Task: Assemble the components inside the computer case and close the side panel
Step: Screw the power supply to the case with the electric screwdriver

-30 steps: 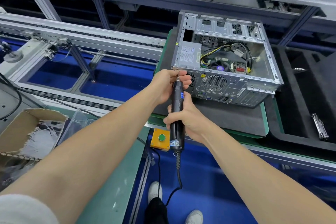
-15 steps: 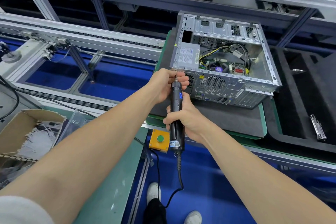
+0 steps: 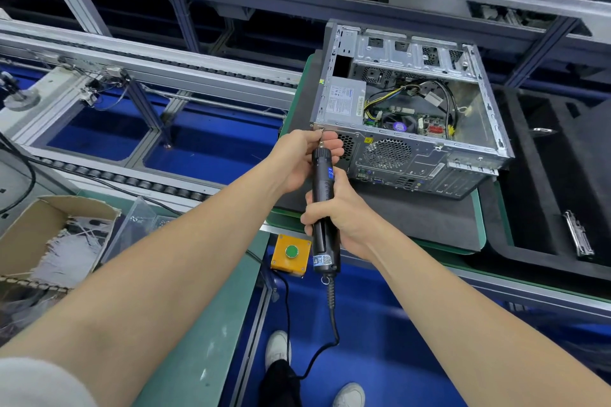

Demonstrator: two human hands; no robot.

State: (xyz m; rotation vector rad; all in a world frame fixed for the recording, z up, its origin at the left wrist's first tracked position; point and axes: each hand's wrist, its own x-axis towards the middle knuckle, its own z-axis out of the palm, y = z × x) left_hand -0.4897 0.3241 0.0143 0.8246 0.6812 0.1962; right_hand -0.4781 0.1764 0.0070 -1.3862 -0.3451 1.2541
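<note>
At the case [image 3: 413, 149] corner, tip of the driver [image 3: 323, 182] pinched in the left hand [image 3: 302, 158], right hand [image 3: 344, 213] curled round its body.

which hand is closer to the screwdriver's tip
Left. The left hand pinches right at the tip; the right hand grips the screwdriver barrel lower down.

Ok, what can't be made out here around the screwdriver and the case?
Head view only:
- Any screw on the bit of the electric screwdriver: too small, fingers of the left hand crowd it.
- Text on the power supply label: too small.
- Far end of the cord: hidden behind the person's leg.
</note>
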